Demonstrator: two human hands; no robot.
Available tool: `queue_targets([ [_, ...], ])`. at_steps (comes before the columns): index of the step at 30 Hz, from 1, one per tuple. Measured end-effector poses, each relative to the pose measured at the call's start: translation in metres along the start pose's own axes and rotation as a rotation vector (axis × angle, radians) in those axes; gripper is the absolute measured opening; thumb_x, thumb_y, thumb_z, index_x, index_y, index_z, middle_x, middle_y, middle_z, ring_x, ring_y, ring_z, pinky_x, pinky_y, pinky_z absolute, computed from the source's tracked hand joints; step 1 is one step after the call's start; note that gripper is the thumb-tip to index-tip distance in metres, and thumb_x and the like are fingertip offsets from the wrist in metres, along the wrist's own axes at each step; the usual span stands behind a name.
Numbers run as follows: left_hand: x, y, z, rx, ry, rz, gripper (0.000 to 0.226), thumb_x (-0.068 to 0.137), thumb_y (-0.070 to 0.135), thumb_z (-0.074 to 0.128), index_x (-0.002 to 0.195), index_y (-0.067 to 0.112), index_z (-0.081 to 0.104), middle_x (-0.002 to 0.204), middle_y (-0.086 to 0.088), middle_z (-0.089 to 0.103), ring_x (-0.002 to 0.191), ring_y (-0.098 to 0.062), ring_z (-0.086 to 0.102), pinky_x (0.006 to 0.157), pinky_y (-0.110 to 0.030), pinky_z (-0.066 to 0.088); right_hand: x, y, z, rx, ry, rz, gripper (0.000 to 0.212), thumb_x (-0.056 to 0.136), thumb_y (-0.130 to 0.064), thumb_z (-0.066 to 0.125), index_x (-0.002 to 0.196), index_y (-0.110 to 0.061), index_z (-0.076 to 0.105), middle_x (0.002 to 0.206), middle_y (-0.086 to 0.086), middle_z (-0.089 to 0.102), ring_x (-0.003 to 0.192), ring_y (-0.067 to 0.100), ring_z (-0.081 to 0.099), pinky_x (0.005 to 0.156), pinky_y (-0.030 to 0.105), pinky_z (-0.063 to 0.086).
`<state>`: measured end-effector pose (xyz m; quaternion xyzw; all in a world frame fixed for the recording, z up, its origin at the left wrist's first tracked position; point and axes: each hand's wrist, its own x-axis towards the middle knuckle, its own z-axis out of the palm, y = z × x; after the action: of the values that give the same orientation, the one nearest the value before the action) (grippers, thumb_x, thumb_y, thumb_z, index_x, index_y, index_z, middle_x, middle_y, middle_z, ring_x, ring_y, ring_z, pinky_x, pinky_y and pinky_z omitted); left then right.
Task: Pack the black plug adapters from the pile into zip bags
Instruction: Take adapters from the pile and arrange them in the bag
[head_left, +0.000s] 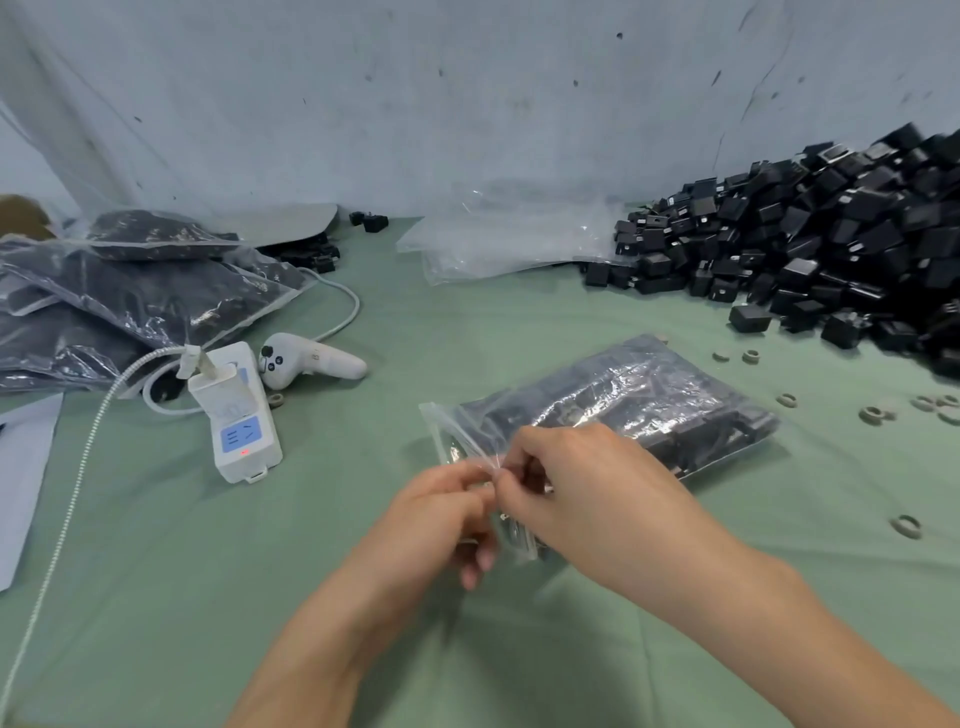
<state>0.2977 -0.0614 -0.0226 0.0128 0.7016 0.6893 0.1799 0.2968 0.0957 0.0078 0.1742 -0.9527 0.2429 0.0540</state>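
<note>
Both left hand and right hand pinch the crinkly zip bag of boxy black adapters.

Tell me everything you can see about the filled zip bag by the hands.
The zip bag is clear, glossy plastic, packed with black plug adapters. It lies flat on the green cloth, mouth toward the person. The left hand and right hand both pinch its zip strip.

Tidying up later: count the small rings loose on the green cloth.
9 rings: two below the adapter pile, one right of the zip bag, four near the right edge, one nearer, one by the power strip. Some may be hidden.
</note>
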Motion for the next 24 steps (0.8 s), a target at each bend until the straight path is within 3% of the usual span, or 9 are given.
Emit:
queue_targets([
  [5,0.007,0.003,0.003,0.057,-0.019,-0.060,0.028,0.059,0.007,0.047,0.062,0.020,0.071,0.051,-0.006,0.049,0.040,-0.015,0.046,0.037,-0.021,0.035,0.000,0.002,0.002,-0.018,-0.007,0.015,0.023,0.093,-0.049,0.046,0.090,-0.031,0.059,0.079,-0.009,0.064,0.076,0.019,0.062,0.062,0.031,0.042],
  [7,0.008,0.003,-0.008,0.050,0.008,-0.107,0.027,0.060,0.008,0.051,0.073,0.016,0.073,0.052,-0.008,0.056,0.039,-0.017,0.044,0.036,-0.021,0.034,0.000,0.004,0.000,0.019,-0.013,0.018,0.024,0.093,-0.049,0.045,0.089,-0.031,0.061,0.072,-0.010,0.065,0.068,0.013,0.060,0.057,0.029,0.038],
  [10,0.005,0.003,-0.022,0.032,0.048,-0.128,0.041,0.076,-0.008,0.039,0.104,0.002,0.067,0.083,-0.016,0.075,0.039,-0.016,0.047,0.036,-0.020,0.038,0.007,0.011,-0.008,0.300,0.008,0.064,0.024,0.095,-0.049,0.046,0.088,-0.033,0.063,0.071,-0.016,0.066,0.054,0.006,0.056,0.051,0.023,0.036],
  [12,0.003,0.005,-0.029,0.073,0.232,-0.034,0.042,0.082,-0.012,0.036,0.104,0.005,0.067,0.078,-0.010,0.075,0.039,-0.013,0.049,0.037,-0.020,0.040,0.013,0.013,-0.015,0.661,0.056,0.162,0.025,0.094,-0.048,0.049,0.089,-0.031,0.067,0.074,-0.012,0.066,0.053,0.006,0.054,0.050,0.024,0.042],
  [15,-0.008,0.013,-0.030,0.041,0.544,0.315,0.034,0.088,-0.006,0.041,0.087,0.016,0.067,0.064,0.001,0.062,0.043,-0.013,0.047,0.039,-0.021,0.039,0.020,0.010,-0.024,1.165,0.095,0.372,0.027,0.099,-0.037,0.051,0.093,-0.021,0.072,0.075,-0.002,0.063,0.056,0.014,0.054,0.043,0.029,0.046],
  [18,-0.020,0.022,-0.005,0.185,0.444,0.604,0.017,0.091,0.027,0.054,0.098,0.033,0.068,0.071,0.011,0.059,0.055,-0.008,0.051,0.050,-0.019,0.044,0.025,0.001,-0.022,1.314,0.083,0.444,0.030,0.101,-0.036,0.050,0.095,-0.017,0.072,0.079,0.001,0.066,0.059,0.016,0.057,0.044,0.030,0.046],
  [20,-0.018,0.021,0.015,0.437,0.301,0.655,0.025,0.090,0.045,0.057,0.114,0.044,0.063,0.087,0.017,0.060,0.069,-0.002,0.057,0.063,-0.012,0.045,0.027,-0.008,-0.017,1.307,0.061,0.440,0.029,0.099,-0.038,0.051,0.094,-0.020,0.072,0.083,0.000,0.068,0.060,0.014,0.060,0.046,0.027,0.046],
  [22,-0.012,0.017,0.027,0.652,0.250,0.682,0.026,0.090,0.044,0.060,0.116,0.042,0.061,0.099,0.020,0.053,0.082,-0.002,0.058,0.070,-0.010,0.042,0.028,-0.014,-0.011,1.287,0.041,0.434,0.027,0.097,-0.040,0.053,0.092,-0.023,0.073,0.085,-0.002,0.070,0.061,0.015,0.062,0.050,0.026,0.048],
  [24,-0.011,0.016,0.028,0.671,0.261,0.684,0.023,0.089,0.041,0.063,0.113,0.039,0.062,0.102,0.020,0.049,0.086,-0.002,0.056,0.072,-0.010,0.040,0.029,-0.018,-0.008,1.286,0.018,0.434,0.027,0.095,-0.043,0.054,0.090,-0.026,0.074,0.089,-0.003,0.072,0.063,0.016,0.064,0.056,0.030,0.052],
])
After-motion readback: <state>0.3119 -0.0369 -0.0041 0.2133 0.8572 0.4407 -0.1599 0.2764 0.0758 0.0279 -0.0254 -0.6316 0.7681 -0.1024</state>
